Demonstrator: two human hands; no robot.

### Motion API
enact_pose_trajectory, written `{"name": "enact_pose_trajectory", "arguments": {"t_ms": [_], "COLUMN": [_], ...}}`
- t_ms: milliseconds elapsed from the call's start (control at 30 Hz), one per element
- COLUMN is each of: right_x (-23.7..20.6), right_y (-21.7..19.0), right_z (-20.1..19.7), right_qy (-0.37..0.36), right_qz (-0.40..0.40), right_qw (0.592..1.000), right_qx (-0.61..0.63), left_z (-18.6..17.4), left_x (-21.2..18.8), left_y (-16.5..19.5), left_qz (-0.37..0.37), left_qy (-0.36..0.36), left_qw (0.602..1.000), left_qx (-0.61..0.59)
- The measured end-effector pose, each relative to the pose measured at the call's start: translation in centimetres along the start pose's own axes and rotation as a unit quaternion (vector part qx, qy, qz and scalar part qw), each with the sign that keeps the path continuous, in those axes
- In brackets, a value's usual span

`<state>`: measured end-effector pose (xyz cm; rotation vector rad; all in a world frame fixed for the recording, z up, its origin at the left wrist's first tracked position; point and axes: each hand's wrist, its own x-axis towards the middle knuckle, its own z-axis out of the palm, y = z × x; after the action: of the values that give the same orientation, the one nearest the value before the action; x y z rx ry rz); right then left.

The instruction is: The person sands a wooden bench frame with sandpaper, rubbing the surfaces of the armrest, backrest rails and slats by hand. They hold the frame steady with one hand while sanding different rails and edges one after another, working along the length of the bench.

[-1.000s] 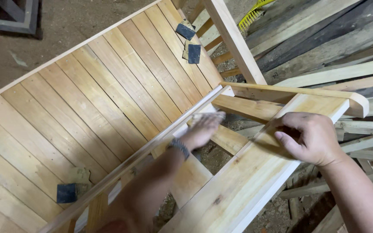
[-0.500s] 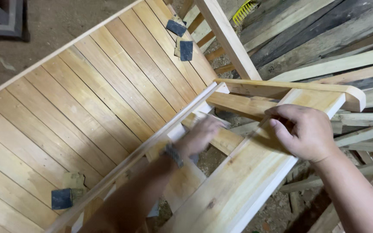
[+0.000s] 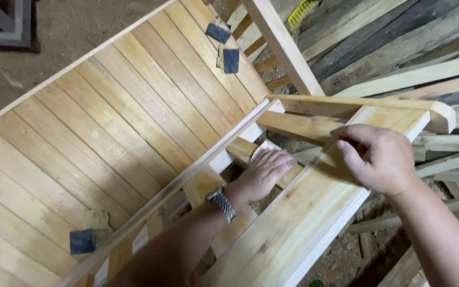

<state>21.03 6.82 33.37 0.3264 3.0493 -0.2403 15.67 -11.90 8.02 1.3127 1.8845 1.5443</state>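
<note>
A pale wooden bench frame lies below me, with a slatted panel [image 3: 112, 138] on the left and a broad armrest board [image 3: 304, 212] on the right. My left hand [image 3: 264, 172] reaches down through the gap between them, fingers together, resting against a wooden crosspiece [image 3: 293, 125]; a metal bracelet is on that wrist. My right hand [image 3: 381, 157] presses on the top of the armrest board near its far end, fingers curled over what may be a small piece of sandpaper, mostly hidden.
Dark sandpaper squares lie on the slats at the far end [image 3: 231, 60] and near the front left [image 3: 82, 241]. Stacked timber planks [image 3: 399, 48] fill the right side. Dirt floor [image 3: 70, 26] shows at upper left.
My left hand has slid farther into the gap toward the crosspiece. My right hand has shifted slightly along the armrest board; the view has moved a little.
</note>
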Motion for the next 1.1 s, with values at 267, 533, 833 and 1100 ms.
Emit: {"name": "enact_pose_trajectory", "arguments": {"t_ms": [267,533,833,1100], "right_x": [0.1,-0.1,0.0,0.0], "right_y": [0.0,0.1,0.0,0.1], "right_z": [0.3,0.5,0.5,0.5], "right_qy": [0.011,0.029,0.000,0.030], "right_qz": [-0.008,-0.031,0.033,-0.005], "right_qw": [1.000,0.999,0.999,1.000], "right_qx": [0.000,0.024,-0.005,0.004], "left_z": [0.0,0.1,0.6,0.7], "left_x": [-0.1,0.1,-0.5,-0.3], "left_y": [-0.2,-0.1,0.1,-3.2], "left_qz": [-0.021,-0.016,0.051,-0.059], "left_qy": [-0.033,-0.044,0.034,-0.005], "left_qw": [0.997,0.999,0.998,0.994], "left_qx": [0.069,-0.004,0.023,0.086]}}
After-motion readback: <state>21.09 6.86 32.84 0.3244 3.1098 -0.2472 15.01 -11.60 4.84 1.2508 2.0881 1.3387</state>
